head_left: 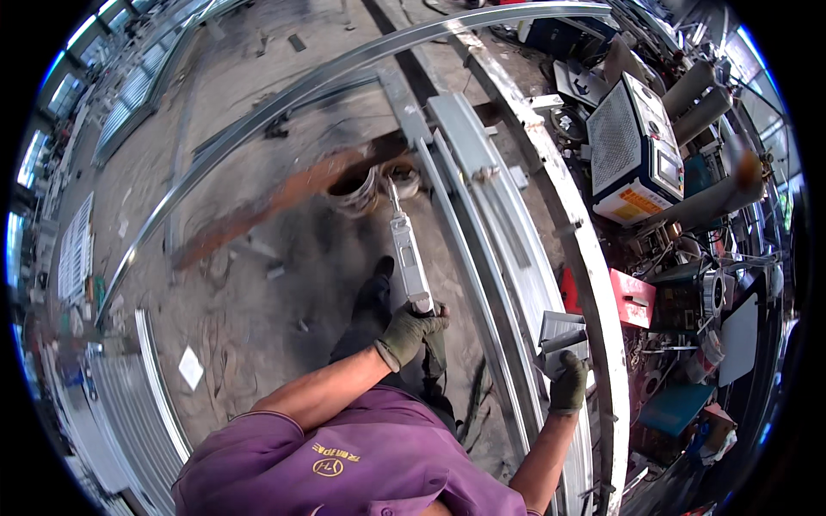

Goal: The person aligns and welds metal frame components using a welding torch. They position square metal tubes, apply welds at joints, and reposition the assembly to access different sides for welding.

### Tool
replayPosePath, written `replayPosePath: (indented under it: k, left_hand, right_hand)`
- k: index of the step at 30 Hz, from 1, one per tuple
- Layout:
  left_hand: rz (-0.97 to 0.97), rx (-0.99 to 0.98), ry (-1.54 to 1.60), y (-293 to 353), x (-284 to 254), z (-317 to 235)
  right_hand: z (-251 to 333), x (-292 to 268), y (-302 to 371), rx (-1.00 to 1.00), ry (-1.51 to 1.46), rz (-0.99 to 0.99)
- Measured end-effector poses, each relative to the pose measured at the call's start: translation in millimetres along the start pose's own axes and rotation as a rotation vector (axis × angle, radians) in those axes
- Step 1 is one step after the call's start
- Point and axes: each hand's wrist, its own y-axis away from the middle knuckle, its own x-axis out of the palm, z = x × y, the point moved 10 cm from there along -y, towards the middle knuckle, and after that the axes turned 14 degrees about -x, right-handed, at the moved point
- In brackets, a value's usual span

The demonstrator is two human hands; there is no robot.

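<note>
My left hand [411, 334], in a dark green glove, is closed around the rear of a silver handheld welding gun [409, 258]. The gun's narrow nozzle points away from me, toward two buckets [354, 193] on the floor. On the right, my gloved right hand [569, 383] is closed on the near edge of a short grey metal piece [564, 332] with flat, angled faces. That piece is over the long silver metal profiles [508, 232], which run lengthwise beside me. Whether it rests on them I cannot tell.
A pale steel beam [594, 284] runs along the profiles' right side. Beyond it stand a white and blue machine [635, 148] and a red box [632, 297]. A rusty beam [275, 206] crosses the floor ahead. Ribbed metal panels [129, 404] lie at the left.
</note>
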Motion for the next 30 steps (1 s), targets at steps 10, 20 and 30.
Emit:
replayPosePath:
  k: [10, 20, 30]
  left_hand:
    - [0.078, -0.146, 0.043, -164.2, -67.3, -193.8]
    - [-0.026, -0.151, -0.019, -221.7, -143.2, -277.6]
    - [-0.097, -0.157, -0.083, -228.0, -163.2, -273.2]
  right_hand:
    - [-124.0, 197.6, -258.5, 0.167, 0.079, -0.010]
    - [-227.1, 367.5, -460.5, 0.294, 0.118, 0.104]
    - [-228.1, 362.5, -462.8, 0.377, 0.591, -0.037]
